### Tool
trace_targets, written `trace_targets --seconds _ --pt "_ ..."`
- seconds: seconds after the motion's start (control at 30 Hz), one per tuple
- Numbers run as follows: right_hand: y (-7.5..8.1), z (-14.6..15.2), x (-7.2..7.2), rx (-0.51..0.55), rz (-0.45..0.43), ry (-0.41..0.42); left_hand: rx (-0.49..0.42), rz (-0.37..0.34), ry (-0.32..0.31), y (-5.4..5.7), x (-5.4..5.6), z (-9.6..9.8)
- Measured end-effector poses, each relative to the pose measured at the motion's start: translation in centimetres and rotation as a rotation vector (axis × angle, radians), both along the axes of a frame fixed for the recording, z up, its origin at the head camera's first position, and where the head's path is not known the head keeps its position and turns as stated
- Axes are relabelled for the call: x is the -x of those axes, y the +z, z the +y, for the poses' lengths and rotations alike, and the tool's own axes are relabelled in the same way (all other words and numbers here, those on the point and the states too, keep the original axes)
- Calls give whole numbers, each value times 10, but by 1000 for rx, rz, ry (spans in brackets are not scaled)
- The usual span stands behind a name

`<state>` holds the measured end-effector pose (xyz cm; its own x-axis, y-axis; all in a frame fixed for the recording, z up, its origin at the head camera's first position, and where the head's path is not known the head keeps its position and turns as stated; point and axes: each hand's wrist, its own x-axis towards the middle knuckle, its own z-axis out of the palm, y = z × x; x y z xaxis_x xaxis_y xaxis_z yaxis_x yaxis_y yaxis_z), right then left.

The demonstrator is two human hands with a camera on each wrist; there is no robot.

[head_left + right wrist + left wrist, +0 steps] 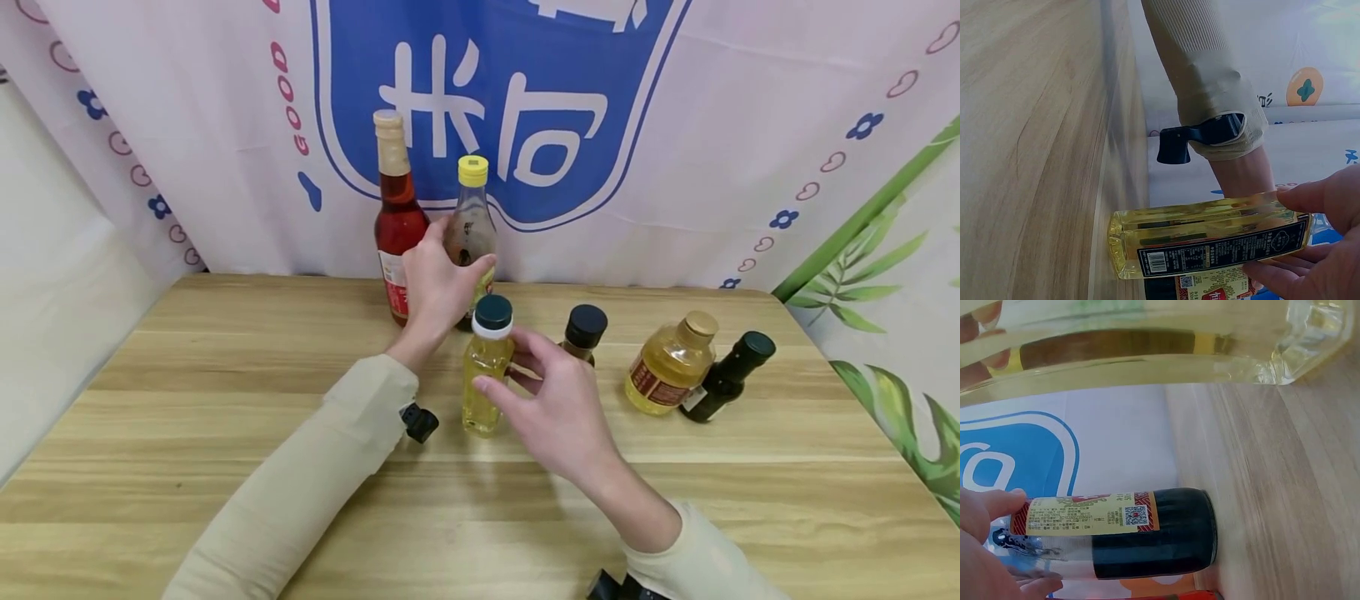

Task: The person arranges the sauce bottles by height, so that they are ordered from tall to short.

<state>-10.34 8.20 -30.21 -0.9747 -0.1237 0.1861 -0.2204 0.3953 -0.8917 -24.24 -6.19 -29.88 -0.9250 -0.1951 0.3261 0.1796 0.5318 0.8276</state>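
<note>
My left hand (pixel 437 279) reaches to the back of the table and grips a clear bottle with a yellow cap (pixel 472 172). Its lower part is dark, and the thumb lies by its yellow label (pixel 1085 514) in the left wrist view. Nearer the front, my right hand (pixel 558 400) holds a square bottle of yellow oil (pixel 480 387) with a dark green cap, thumb on one side and fingers on the other. The oil bottle stands upright; whether its base touches the table I cannot tell. Close left of the yellow-capped bottle is a tall bottle of red liquid (pixel 397 225).
Behind my right hand stands a black-capped bottle (pixel 587 325), partly hidden. Farther right, a round oil bottle (pixel 670 367) and a small dark bottle (pixel 726 379) stand close together. A printed curtain (pixel 247 192) hangs along the back edge of the wooden table (pixel 225 400).
</note>
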Motion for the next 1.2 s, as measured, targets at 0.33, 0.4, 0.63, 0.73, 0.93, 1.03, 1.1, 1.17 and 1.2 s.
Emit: trace_targets --seconds 0.33,0.4,0.63,0.73,0.93,1.03,1.1,1.17,1.2 --pt "1 0 0 -15 14 -1 -7 8 40 3 2 9" --pt "0 0 0 -18 19 -1 -6 15 40 3 3 10" --pt "0 0 -1 -20 31 -3 -4 28 31 2 4 11" --pt "0 0 -1 -22 33 -4 0 41 29 2 4 11" --pt "-1 -1 -2 -21 36 -3 -15 44 13 1 3 11" --pt "-1 -1 -2 -24 31 -5 -23 36 8 1 2 11" --pt "-1 -1 -2 -26 28 -7 -24 38 8 0 2 11" --pt "-1 -1 -2 -27 28 -8 -21 42 8 0 1 11" --pt "-1 -1 -2 -27 28 -8 -21 46 8 0 1 10"
